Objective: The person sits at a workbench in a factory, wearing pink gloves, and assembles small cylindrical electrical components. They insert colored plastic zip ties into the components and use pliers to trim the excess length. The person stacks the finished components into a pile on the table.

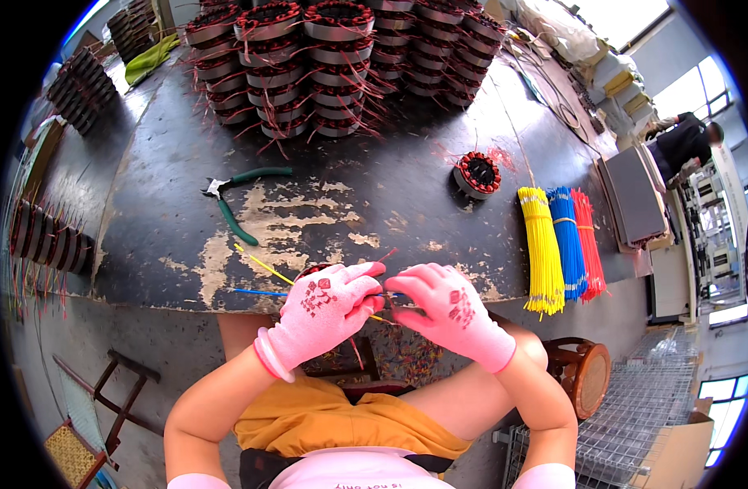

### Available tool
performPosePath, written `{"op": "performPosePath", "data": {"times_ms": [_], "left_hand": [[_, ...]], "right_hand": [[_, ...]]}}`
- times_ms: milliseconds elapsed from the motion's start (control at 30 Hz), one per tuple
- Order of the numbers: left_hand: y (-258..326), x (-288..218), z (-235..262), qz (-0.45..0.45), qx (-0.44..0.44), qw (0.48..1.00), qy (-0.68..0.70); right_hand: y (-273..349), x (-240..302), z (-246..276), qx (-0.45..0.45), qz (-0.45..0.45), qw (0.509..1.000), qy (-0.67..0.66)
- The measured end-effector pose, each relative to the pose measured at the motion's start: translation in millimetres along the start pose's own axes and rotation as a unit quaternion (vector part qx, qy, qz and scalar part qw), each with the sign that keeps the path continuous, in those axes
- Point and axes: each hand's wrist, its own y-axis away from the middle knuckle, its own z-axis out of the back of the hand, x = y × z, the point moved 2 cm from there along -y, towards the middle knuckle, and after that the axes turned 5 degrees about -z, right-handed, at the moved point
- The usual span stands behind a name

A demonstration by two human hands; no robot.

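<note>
My left hand [329,306], in a pink glove, is closed around a motor stator [313,270] at the table's front edge; the hand hides most of it. A yellow wire [264,265] and a blue wire [255,292] stick out to its left. Close beside it, my right hand [447,306], gloved alike, has its fingers bent in a pinch, with a short bit of blue wire showing at the fingertips. Thin reddish winding leads rise between the hands. Green-handled cutting pliers [219,187] lie spread on the table beyond my left hand.
Tall stacks of wound stators [339,69] stand at the back of the worn black table [374,187]. A single stator [477,175] sits right of centre. Bundles of yellow wires [541,248], blue wires [567,240] and red wires [586,244] lie at the right edge. A person [688,143] stands far right.
</note>
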Motion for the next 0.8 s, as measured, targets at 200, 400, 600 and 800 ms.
{"op": "performPosePath", "data": {"times_ms": [200, 400, 600, 800], "left_hand": [[-3, -1, 2, -0.038, 0.005, 0.999, -0.037], [2, 2, 2, -0.013, -0.001, 1.0, -0.012], [0, 0, 3, -0.008, 0.001, 1.0, -0.006], [-2, -3, 4, -0.013, 0.01, 1.0, -0.007]], "right_hand": [[-11, -12, -18, 0.178, -0.313, 0.862, -0.358], [-6, -2, -10, -0.026, -0.175, 0.957, -0.229], [-3, 4, -12, -0.094, -0.016, 0.995, 0.004], [6, -13, -23, 0.168, -0.321, 0.738, -0.569]]}}
